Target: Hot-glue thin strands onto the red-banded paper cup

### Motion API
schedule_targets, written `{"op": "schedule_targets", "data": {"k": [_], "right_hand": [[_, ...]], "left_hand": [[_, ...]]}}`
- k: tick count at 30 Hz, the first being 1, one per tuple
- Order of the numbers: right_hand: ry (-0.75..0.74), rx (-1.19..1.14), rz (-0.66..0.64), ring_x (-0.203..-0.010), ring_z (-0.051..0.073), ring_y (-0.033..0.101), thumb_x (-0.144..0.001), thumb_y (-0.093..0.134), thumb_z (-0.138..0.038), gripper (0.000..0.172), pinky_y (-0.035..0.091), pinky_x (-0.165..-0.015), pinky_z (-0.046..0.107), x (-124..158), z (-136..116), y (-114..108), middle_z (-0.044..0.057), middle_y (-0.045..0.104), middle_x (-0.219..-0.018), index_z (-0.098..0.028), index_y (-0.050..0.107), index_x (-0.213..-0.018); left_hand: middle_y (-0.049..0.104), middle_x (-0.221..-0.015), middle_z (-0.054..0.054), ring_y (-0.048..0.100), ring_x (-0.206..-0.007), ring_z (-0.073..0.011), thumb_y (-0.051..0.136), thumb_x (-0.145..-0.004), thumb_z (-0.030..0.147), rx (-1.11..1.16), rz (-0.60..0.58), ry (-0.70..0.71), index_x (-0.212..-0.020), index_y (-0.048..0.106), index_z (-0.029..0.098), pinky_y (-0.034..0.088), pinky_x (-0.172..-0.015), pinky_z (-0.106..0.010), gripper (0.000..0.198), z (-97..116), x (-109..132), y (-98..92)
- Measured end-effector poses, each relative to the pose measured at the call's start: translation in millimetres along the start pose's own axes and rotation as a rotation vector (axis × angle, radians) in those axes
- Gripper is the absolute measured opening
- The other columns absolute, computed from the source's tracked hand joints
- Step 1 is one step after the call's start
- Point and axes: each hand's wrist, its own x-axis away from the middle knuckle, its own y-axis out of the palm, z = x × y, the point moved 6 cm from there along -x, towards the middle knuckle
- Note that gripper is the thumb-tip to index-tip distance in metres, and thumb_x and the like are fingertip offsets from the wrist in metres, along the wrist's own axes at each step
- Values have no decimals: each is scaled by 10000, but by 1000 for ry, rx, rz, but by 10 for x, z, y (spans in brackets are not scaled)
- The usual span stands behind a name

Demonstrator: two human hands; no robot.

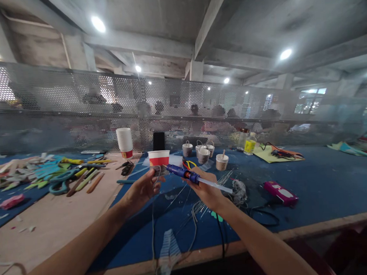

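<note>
My left hand (143,190) is closed around a red-and-white paper cup (159,160), holding it up above the blue table mat (315,187). A thin wire (153,232) hangs down from the cup and my fingers. My right hand (207,190) grips a blue hot glue gun (186,175) with a clear glue stick (215,185) sticking out of its back. The gun's nozzle points left and sits right at the cup's lower side. A black cord (221,235) runs from the gun down over the table's front edge.
A stack of paper cups (124,142) and a black phone (158,141) stand further back. Several small pots (203,155) sit beyond my hands. Scissors (61,181) and coloured craft scraps lie at left. A pink device (280,192) lies at right. A perforated metal screen (74,107) closes off the back.
</note>
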Motion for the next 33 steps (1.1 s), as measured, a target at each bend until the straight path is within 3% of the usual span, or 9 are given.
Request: {"op": "schedule_targets", "data": {"k": [15,26,33], "right_hand": [[14,2,-4,-700,188,682,-1009,656,-283,68,356,-624,247,-11,7,-18,15,745,-829,-221,634,-1026],[24,21,7,-675,183,660,-1020,635,-306,90,350,-622,249,-12,32,-23,16,735,-821,-217,635,-1028],[11,34,2,-672,189,652,-1022,623,-320,104,341,-604,254,-4,41,-9,22,731,-830,-219,630,-1047]], "left_hand": [[761,-856,-96,623,-608,-129,821,-892,335,60,-21,-12,-1007,728,148,526,-556,-225,238,-12,-29,-44],[751,-831,-83,636,-603,-127,846,-871,303,96,-44,3,-996,736,148,533,-536,-211,228,36,0,30],[770,-849,-98,656,-623,-140,860,-856,312,105,-50,7,-1038,759,152,541,-546,-217,263,25,-25,-23]]}}
